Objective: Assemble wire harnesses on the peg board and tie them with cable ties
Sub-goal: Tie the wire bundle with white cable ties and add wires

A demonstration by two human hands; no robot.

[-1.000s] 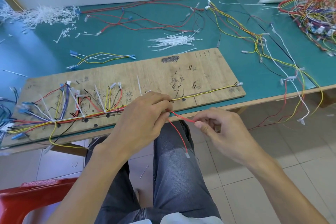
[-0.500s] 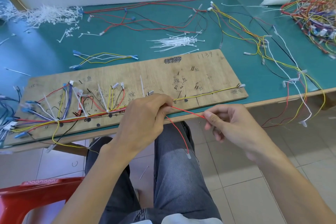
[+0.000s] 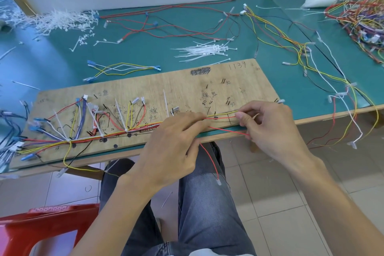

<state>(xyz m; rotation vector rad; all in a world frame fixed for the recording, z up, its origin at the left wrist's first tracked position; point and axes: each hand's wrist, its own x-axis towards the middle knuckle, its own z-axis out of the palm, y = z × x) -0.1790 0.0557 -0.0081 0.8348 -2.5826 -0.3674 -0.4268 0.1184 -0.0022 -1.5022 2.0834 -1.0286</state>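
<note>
Left hand [image 3: 172, 145] sits at the near edge of the peg board [image 3: 187, 89], its grip closed in a pinch on the red wire [image 3: 220, 118] where that wire leaves the harness [image 3: 93, 138]. In my judgement this anchors the wire so the laid bundle does not shift. Right hand [image 3: 270, 131] has a narrow thumb-and-forefinger grip on the same red wire further right, holding it taut beside the yellow wire [image 3: 223, 113] that runs along the board's marked route. Whether the yellow wire is also inside that pinch cannot be told. The red wire's slack loops back under the board edge and hangs over the lap, its terminal free. The harness lies on the board's left half, bound with white ties at several junctions, and the stretch between the hands appears untied. The teal surface [image 3: 145, 52] carries a bunch of cable ties [image 3: 205, 51] just behind the board, loose wires [image 3: 311, 58] to the right, tie offcuts [image 3: 58, 21] at far left and a tangled wire heap [image 3: 363, 18] at far right. A pale wall stands behind; a tiled floor and a red stool [image 3: 41, 224] lie below.
</note>
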